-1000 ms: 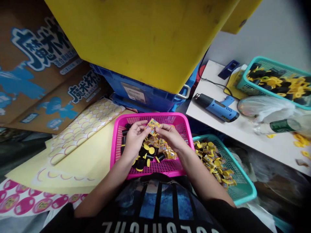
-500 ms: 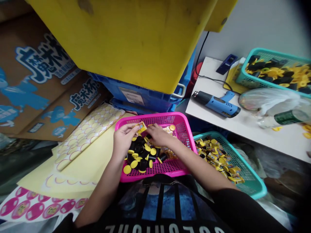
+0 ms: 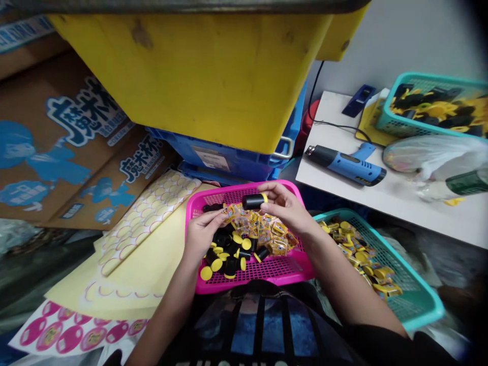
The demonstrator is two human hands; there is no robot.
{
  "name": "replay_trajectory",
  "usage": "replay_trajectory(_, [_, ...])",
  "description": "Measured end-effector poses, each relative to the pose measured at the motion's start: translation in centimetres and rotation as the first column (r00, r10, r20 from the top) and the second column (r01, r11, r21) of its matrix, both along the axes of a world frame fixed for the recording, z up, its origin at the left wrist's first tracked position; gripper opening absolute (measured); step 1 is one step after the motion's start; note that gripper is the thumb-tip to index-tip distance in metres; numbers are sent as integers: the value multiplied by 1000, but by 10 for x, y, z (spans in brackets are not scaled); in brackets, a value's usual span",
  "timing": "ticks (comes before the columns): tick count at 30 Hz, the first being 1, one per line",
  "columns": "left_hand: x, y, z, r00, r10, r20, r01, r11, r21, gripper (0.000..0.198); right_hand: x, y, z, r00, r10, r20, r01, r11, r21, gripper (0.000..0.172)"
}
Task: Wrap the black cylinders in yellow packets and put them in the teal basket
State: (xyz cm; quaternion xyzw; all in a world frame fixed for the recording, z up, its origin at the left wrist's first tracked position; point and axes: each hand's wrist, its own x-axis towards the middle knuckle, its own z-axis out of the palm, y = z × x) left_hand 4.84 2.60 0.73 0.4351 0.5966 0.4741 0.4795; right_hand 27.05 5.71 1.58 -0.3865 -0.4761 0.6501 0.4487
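Note:
Above the pink basket (image 3: 251, 282) my right hand (image 3: 285, 207) grips a small black canister (image 3: 252, 201) by its yellow-capped end, holding it sideways. My left hand (image 3: 206, 231) pinches a clear-and-yellow printed sleeve (image 3: 230, 212) at the basket's left side; its far edge blends with the pile behind. Inside the basket lie several black canisters with yellow caps (image 3: 231, 267). Beside them is a heap of flat printed sleeves (image 3: 276, 239).
A green basket (image 3: 423, 295) of wrapped canisters stands at the right. On the white table (image 3: 324, 117) lie a blue heat gun (image 3: 346, 165) and a filled green basket (image 3: 396, 122). Sticker sheets (image 3: 141, 218) spread left. A yellow bin (image 3: 198, 71) rises ahead beside cartons (image 3: 34, 127).
My right hand has come up out of the basket with a black canister, uncovering the sleeve heap. My left hand still pinches a printed sleeve. The camera view has shifted slightly.

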Motion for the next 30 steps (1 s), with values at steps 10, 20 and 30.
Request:
replay_trajectory(10, [9,-4,-4,998,-57,-6,57,986,157,30,1,-3,-3,988,80,135,-81,997,0,32])
replay_trajectory(20, [21,-3,13,987,-157,45,153,986,72,37,-19,-18,-13,997,-31,67,28,999,40,37])
replay_trajectory(30, [34,-13,16,971,-182,158,172,982,78,31,-39,-35,-22,885,83,-457,-215,945,-246,43])
